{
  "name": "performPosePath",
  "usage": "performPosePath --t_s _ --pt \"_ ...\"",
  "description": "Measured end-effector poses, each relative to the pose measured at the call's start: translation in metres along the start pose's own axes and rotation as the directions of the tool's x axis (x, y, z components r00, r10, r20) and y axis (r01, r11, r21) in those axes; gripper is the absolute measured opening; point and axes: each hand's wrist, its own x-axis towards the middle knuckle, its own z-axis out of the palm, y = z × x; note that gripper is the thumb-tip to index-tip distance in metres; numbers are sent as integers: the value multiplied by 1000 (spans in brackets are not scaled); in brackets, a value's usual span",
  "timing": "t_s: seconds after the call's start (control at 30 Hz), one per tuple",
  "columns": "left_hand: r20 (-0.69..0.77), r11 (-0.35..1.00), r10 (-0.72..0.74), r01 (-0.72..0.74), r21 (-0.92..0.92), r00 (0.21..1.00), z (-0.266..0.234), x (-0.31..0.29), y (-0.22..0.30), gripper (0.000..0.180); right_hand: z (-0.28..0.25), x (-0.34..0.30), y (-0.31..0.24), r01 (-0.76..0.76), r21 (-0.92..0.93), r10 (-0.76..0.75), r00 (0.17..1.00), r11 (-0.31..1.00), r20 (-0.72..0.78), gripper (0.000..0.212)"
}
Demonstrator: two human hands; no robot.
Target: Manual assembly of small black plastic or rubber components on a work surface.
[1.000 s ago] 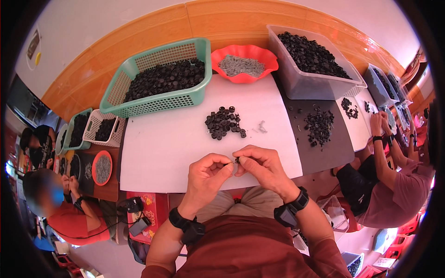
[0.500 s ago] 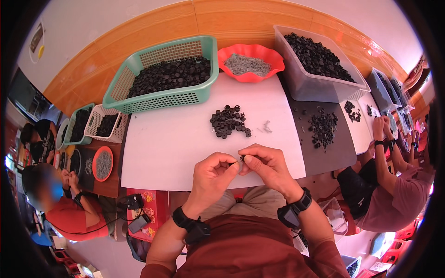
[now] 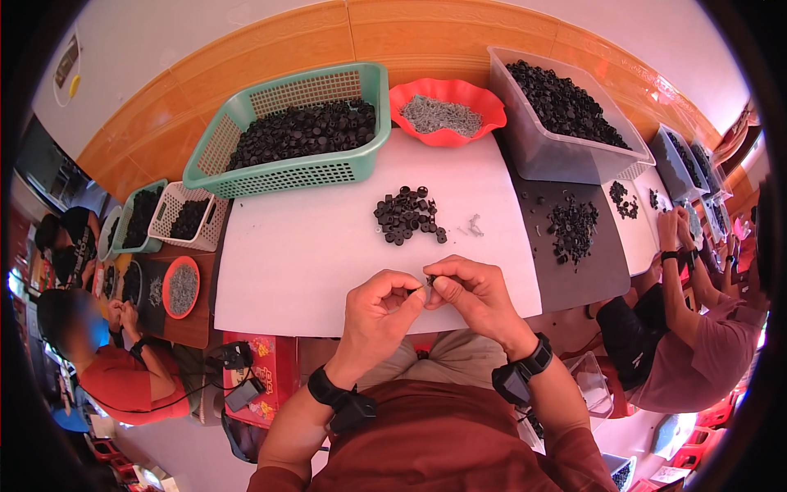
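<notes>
My left hand (image 3: pixel 379 312) and my right hand (image 3: pixel 475 297) meet over the near edge of the white sheet (image 3: pixel 287 262), fingertips almost touching. Between my right thumb and forefinger is a small black plastic part (image 3: pixel 430 280), mostly covered by the fingers. The left thumb and forefinger are pinched together beside it; a dark bit shows there, too small to name. Farther out on the sheet lies a loose pile of small round black plastic parts (image 3: pixel 406 215). Several small grey pieces (image 3: pixel 474 225) lie just right of that pile.
Along the back stand a green basket (image 3: pixel 283 176) of black parts, a red scalloped bowl (image 3: pixel 447 136) of grey pieces and a clear bin (image 3: pixel 557 156) of black parts. More black parts (image 3: pixel 572 230) lie on a dark mat at right. People work on both sides.
The view has shifted very slightly. Both hands keep their pinch in nearly the same place, the left fingertips tilted a little differently.
</notes>
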Motion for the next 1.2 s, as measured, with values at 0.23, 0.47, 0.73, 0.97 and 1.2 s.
performPosePath --t_s 0.23,0.47,0.73,0.97,1.2 --pt "-9 998 21 -21 54 1000 0 -1 -1 7 0 0 0 -37 -2 37 999 999 2 20" --pt "-7 989 76 -74 127 997 1 0 1 9 0 0 -1 -42 16 42 999 999 3 21" --pt "-13 992 58 -57 111 998 2 -1 2 9 1 0 -2 -45 38 45 999 998 6 23" --pt "21 999 -29 30 -45 999 0 0 2 10 0 -2 -2 -65 100 64 998 993 13 24" --pt "23 994 -89 91 -62 996 -2 0 5 13 0 -1 -4 -107 123 106 994 987 20 24"
